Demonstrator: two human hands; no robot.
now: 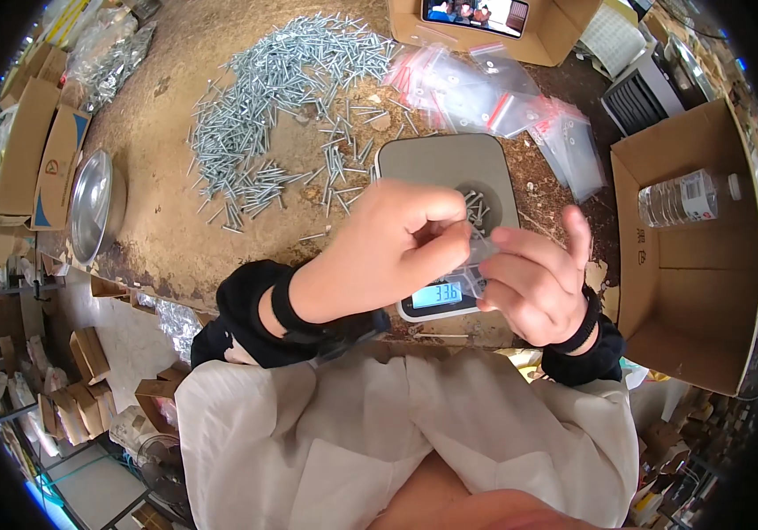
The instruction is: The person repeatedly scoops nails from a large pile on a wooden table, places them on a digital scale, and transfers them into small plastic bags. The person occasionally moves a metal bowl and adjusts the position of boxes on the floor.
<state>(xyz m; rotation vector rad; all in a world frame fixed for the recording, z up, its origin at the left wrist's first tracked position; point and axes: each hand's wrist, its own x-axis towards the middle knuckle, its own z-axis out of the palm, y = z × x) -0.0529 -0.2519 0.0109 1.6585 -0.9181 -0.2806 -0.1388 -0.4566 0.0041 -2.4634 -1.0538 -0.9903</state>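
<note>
In front of me my left hand (388,247) is closed, its thumb and fingers pinching a small clear plastic bag (479,251). My right hand (533,283) grips the bag's other side, with one finger raised. Both hands are over a grey digital scale (441,161), whose lit display (437,294) shows below the bag. A few screws (478,208) appear to lie on the scale's round pan just beyond my fingers, partly hidden by them. Beyond the scale, a large heap of silver screws (251,115) spreads across the worn table.
Clear zip bags with red edges (476,93) lie behind the scale. At right, an open cardboard box (679,300) holds a plastic bottle (688,199). A metal bowl (96,208) stands at the left edge. A phone (476,13) leans in a box at the back.
</note>
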